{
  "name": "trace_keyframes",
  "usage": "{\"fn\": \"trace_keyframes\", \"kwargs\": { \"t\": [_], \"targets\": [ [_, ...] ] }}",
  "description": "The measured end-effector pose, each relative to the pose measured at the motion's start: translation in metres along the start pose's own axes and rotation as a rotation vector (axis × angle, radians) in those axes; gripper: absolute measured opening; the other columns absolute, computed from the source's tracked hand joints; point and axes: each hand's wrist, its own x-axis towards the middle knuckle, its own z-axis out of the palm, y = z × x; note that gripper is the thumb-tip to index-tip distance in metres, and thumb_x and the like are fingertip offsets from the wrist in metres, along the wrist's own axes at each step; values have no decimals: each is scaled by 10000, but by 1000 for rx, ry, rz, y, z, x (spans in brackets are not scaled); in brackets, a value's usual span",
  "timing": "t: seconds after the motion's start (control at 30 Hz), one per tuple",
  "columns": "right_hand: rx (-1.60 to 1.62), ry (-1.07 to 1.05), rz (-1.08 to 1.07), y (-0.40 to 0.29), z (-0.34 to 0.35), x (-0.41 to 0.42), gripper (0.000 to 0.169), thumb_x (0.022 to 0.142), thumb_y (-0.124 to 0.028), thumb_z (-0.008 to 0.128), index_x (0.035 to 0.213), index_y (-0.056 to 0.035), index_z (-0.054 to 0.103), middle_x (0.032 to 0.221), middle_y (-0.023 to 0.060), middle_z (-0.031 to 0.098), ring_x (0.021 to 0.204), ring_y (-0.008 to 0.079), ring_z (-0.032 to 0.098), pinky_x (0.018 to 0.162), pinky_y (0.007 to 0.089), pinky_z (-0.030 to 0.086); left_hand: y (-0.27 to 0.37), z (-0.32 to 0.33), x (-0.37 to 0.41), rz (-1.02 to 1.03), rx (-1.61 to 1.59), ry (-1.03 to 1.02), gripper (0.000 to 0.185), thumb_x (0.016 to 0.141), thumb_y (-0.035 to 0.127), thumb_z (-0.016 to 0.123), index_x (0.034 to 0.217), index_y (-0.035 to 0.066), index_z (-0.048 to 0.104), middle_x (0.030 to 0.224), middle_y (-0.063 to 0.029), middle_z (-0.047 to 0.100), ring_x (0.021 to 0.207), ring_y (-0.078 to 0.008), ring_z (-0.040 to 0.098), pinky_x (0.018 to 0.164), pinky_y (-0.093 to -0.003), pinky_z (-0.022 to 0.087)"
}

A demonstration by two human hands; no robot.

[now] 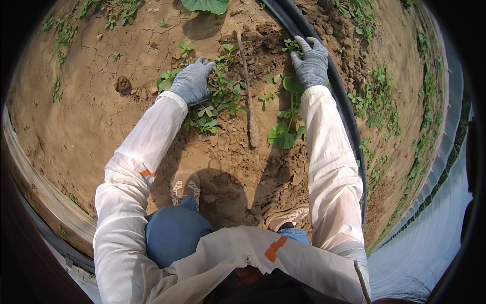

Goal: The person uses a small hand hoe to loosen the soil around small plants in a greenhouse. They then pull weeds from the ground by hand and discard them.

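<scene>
My left hand, in a grey knit glove, is curled at the left side of a spreading purslane clump. Its fingertips are partly hidden among the stems, and they appear to grip them. My right hand, gloved alike, has its fingers apart over a small leafy weed beside a black hose. Between the hands a soil-crusted rod lies on the ground, its thicker end towards me. A young broad-leaved vine plant grows just left of my right forearm.
Dry, cracked soil surrounds the plants, with loose clods near the hose. More weeds grow beyond it on the right. A large leaf shows at the top. My shoes stand below, and plastic sheeting lines the right.
</scene>
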Motion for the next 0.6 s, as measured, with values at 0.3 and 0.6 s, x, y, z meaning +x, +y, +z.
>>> {"fn": "trace_keyframes", "kwargs": {
  "t": [0.3, 0.6],
  "targets": [
    [-403, -194, -83, -12, 16, 23, 191, 799, -163, 563, 960, -124, 657, 969, 84, 592, 906, 258, 566, 745, 409, 471, -4, 4, 3, -21, -13, -9, 637, 672, 86, 623, 1268, 22, 406, 1242, -190, 420, 1141, -328, 457, 970, -371, 387],
    [-234, -392, 99, -6, 2, 47, 291, 827, -321, 569, 1001, -103, 652, 943, 139, 626, 900, 291, 605, 805, 398, 480, -7, 9, 5, 3, -42, 43, 598, 678, 73, 620, 1247, 47, 437, 1184, -182, 448, 1086, -333, 495, 921, -390, 421]
  ]
}}
